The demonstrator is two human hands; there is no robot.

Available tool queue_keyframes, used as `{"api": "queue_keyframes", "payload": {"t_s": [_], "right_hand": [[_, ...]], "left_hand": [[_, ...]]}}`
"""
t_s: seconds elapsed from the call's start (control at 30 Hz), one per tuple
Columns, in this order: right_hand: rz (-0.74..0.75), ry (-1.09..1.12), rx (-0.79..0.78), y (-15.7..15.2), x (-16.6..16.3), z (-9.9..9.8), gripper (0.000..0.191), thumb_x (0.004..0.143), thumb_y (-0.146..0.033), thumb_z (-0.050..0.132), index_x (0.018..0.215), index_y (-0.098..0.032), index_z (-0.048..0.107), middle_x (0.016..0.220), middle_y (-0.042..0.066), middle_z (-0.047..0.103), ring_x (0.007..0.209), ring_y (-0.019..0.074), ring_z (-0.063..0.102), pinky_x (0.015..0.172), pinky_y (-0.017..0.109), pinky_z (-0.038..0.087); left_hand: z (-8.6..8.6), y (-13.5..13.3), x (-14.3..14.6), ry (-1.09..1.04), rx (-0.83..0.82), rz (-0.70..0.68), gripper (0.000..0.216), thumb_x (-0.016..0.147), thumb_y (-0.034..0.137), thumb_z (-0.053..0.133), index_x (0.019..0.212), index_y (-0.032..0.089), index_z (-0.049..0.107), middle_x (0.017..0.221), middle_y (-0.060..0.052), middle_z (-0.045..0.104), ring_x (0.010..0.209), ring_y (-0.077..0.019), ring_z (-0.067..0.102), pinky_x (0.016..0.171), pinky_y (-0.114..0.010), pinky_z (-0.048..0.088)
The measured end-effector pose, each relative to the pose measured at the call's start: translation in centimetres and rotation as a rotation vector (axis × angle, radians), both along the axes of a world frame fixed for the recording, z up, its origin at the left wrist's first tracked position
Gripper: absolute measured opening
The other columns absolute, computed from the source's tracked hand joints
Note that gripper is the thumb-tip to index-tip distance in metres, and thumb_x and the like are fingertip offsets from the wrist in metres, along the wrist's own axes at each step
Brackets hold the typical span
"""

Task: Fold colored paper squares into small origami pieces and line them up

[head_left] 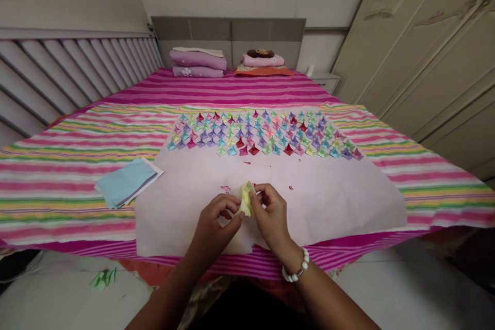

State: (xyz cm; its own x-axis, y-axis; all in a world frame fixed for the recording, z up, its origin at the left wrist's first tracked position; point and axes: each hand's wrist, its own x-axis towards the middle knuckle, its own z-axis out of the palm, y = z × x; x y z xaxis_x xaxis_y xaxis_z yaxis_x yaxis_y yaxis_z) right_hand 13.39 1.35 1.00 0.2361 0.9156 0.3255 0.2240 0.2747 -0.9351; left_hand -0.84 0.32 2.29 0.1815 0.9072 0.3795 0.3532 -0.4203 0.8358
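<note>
A small pale yellow folded paper is pinched between both my hands just above the near part of a large pale pink sheet spread on the bed. My left hand grips its lower left side with thumb and fingers closed. My right hand, with a white bead bracelet on the wrist, holds its right edge with fingertips pressed together. Farther back on the sheet lie rows of several small folded paper shapes in red, blue, purple, green and yellow.
A stack of light blue and white paper squares lies left of the sheet on the striped bedspread. Pillows sit at the headboard. A wardrobe stands at right. Green paper scraps lie on the floor at left.
</note>
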Motion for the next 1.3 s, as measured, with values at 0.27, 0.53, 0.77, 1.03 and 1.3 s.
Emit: {"api": "queue_keyframes", "payload": {"t_s": [0.27, 0.53, 0.77, 1.03, 1.3], "right_hand": [[-0.031, -0.004, -0.022, 0.1, 0.0, 0.0, 0.004, 0.081, -0.020, 0.056, 0.078, -0.019, 0.059, 0.058, -0.005, 0.046, 0.051, 0.0111, 0.043, 0.049, 0.023, 0.036], [-0.035, -0.009, -0.023, 0.1, 0.1, -0.2, 0.007, 0.079, -0.017, 0.054, 0.080, -0.019, 0.061, 0.059, -0.004, 0.049, 0.052, 0.0119, 0.046, 0.049, 0.023, 0.038], [-0.017, 0.014, -0.025, 0.0, -0.3, -0.1, 0.005, 0.081, -0.023, 0.056, 0.080, -0.020, 0.060, 0.057, -0.005, 0.048, 0.049, 0.0109, 0.045, 0.046, 0.022, 0.037], [0.010, 0.020, -0.026, -0.2, -0.8, -0.1, 0.004, 0.082, -0.024, 0.057, 0.081, -0.020, 0.060, 0.058, -0.005, 0.050, 0.050, 0.0112, 0.047, 0.046, 0.022, 0.038], [-0.002, -0.025, 0.003, -0.3, -1.0, 0.0, 0.005, 0.082, -0.023, 0.057, 0.080, -0.020, 0.059, 0.058, -0.004, 0.051, 0.049, 0.0112, 0.047, 0.046, 0.023, 0.038]], "left_hand": [[0.1, 0.1, 0.1, -0.018, -0.011, 0.012, 0.012, 0.075, 0.015, 0.060, 0.067, 0.019, 0.052, 0.089, -0.005, 0.063, 0.081, -0.0153, 0.061, 0.065, -0.024, 0.048], [-0.3, 0.2, 0.2, -0.300, -0.295, 0.050, 0.015, 0.071, 0.024, 0.068, 0.066, 0.017, 0.055, 0.087, -0.005, 0.066, 0.073, -0.0142, 0.061, 0.063, -0.024, 0.049], [-0.9, 0.4, 0.4, -0.706, -0.677, 0.026, 0.025, 0.063, 0.027, 0.077, 0.067, 0.016, 0.055, 0.059, 0.003, 0.061, 0.054, -0.0086, 0.055, 0.053, -0.020, 0.043], [-0.9, 0.8, 1.5, -0.875, -0.847, 0.053, 0.033, 0.056, 0.027, 0.081, 0.078, 0.015, 0.058, 0.072, 0.002, 0.062, 0.066, -0.0085, 0.059, 0.067, -0.021, 0.049], [-1.9, 0.8, 2.1, -0.527, -0.411, 0.283, 0.035, 0.058, 0.028, 0.078, 0.076, 0.019, 0.049, 0.068, 0.007, 0.052, 0.055, -0.0065, 0.050, 0.054, -0.020, 0.040]]}}
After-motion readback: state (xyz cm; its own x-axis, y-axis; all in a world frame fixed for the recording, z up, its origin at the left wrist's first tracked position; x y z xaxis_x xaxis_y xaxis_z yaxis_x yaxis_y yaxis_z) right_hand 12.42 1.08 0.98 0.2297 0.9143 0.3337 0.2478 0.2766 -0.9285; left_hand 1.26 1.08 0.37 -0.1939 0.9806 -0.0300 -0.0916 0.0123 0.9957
